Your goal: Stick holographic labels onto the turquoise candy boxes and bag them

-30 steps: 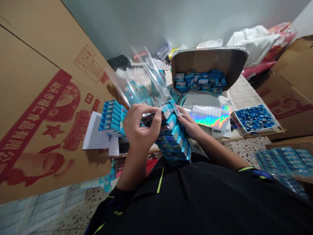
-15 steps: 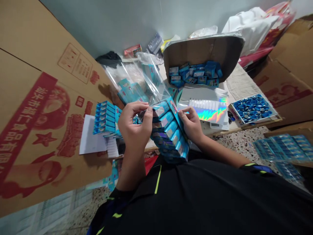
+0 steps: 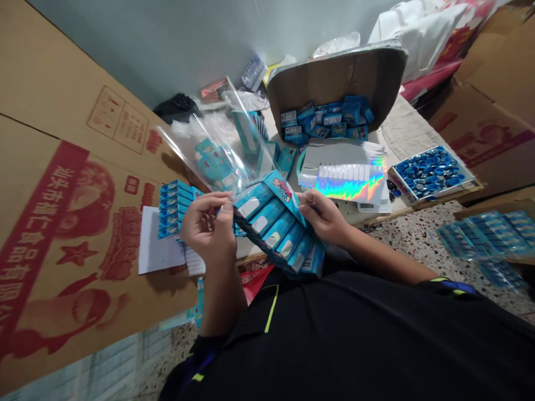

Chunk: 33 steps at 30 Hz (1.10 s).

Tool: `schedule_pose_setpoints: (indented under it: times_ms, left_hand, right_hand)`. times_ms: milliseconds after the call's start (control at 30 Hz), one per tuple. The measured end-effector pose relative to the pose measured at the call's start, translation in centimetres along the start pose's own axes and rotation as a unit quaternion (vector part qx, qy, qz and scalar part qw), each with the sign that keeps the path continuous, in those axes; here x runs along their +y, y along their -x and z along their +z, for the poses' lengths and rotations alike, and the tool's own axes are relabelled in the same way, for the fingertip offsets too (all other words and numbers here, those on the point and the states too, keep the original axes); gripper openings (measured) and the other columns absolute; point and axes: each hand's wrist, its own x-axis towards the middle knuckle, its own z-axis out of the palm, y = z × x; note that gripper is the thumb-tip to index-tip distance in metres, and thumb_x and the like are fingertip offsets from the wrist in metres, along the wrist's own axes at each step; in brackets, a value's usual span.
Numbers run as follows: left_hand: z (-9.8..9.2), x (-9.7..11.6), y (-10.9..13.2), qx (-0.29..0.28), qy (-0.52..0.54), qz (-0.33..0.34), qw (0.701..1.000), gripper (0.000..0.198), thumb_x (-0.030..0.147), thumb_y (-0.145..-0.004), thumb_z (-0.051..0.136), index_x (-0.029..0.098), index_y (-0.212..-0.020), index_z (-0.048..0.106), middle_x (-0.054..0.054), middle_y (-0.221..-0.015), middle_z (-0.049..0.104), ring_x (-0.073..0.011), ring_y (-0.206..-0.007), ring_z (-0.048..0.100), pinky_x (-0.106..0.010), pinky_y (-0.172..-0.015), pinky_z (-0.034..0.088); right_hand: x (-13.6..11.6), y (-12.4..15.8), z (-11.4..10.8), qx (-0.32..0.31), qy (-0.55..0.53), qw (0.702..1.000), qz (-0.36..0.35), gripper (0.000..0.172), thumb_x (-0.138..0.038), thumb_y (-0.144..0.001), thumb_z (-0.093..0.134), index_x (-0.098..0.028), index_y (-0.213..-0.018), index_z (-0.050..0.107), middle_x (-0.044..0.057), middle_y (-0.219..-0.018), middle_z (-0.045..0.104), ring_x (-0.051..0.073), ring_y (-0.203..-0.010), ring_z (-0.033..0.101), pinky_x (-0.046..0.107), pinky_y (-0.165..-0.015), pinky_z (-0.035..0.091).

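A stepped pack of blue small boxes [image 3: 270, 223] with a printed header card is held before my body, tilted. A clear plastic bag [image 3: 251, 120] surrounds its top and stands up beyond it with its far end loose. My left hand [image 3: 211, 225] is closed, thumb and fingers pinching the bag at the pack's left edge. My right hand [image 3: 324, 214] is closed on the right edge beside the header card; its fingertips are partly hidden. Just left of my left hand, another stepped pack of blue boxes [image 3: 175, 209] lies on the table.
An open carton [image 3: 334, 72] at the back holds loose blue boxes. Silver sheets [image 3: 338, 156] lie in front of it. A white tray [image 3: 468, 182] holds blue caps. A large brown carton [image 3: 104, 278] stands on the left. Bagged packs [image 3: 487, 236] lie low at right.
The pack has turned so that its header card and box fronts face up more. My left hand has moved left and slightly down with the bag edge. The view has shifted slightly.
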Motion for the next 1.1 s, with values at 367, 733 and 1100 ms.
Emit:
schedule_pose_setpoints:
  times_ms: [367,733,1100]
  left_hand:
    - [0.8,2.0,0.3,-0.026,-0.001,0.072,0.997,0.010,0.025,-0.088,0.075,0.021,-0.083,0.068,-0.001,-0.082,0.071,-0.0166,-0.080,0.072,-0.030,-0.071,0.056]
    - [1.0,1.4,1.1,-0.086,-0.072,0.123,0.986,0.008,0.018,-0.085,0.075,0.023,-0.091,0.074,-0.003,-0.091,0.078,-0.0190,-0.086,0.075,-0.034,-0.079,0.059]
    - [1.5,1.1,1.2,-0.110,-0.143,0.133,0.975,0.009,0.033,-0.086,0.076,0.024,-0.085,0.074,-0.002,-0.089,0.078,-0.0202,-0.085,0.074,-0.039,-0.082,0.060]
  right_hand:
    - [0.6,-0.2,-0.2,0.089,-0.373,0.901,0.205,0.044,-0.067,-0.082,0.066,-0.026,-0.077,0.052,0.003,-0.080,0.071,0.026,-0.081,0.067,0.043,-0.071,0.056]
    - [-0.8,-2.2,-1.8,0.023,-0.058,0.996,0.061,0.056,-0.043,-0.080,0.085,-0.030,-0.131,0.064,-0.005,-0.082,0.056,0.009,-0.061,0.046,0.025,-0.052,0.041]
    - [1.4,-2.7,-2.6,0.028,-0.118,0.979,0.161,0.043,-0.052,-0.077,0.081,-0.023,-0.108,0.074,0.001,-0.086,0.072,0.017,-0.079,0.066,0.033,-0.075,0.056]
